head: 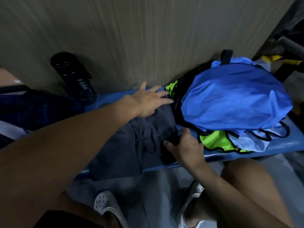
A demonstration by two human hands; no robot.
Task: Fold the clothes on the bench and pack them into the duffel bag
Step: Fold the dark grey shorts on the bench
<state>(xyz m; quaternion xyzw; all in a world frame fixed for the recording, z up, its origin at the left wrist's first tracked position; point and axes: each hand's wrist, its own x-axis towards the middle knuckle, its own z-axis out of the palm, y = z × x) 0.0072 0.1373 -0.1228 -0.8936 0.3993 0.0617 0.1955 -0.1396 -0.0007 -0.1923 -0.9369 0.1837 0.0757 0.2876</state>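
A dark grey garment [131, 145] lies crumpled on the blue bench [246, 155]. My left hand [149, 99] rests flat on its far edge with fingers spread. My right hand [184, 145] pinches the garment's near right corner between thumb and fingers. To the right sits a bright blue bag [233, 99] with a black strap, on top of neon green clothes with black trim [215, 142]. More neon green fabric [171, 89] shows at the bag's left side.
A black water bottle [74, 76] stands against the wall at the bench's back left. Dark blue fabric [37, 109] lies on the bench's left end. My white perforated shoes [107, 204] are on the floor below. Yellow-handled equipment [279, 60] stands at the far right.
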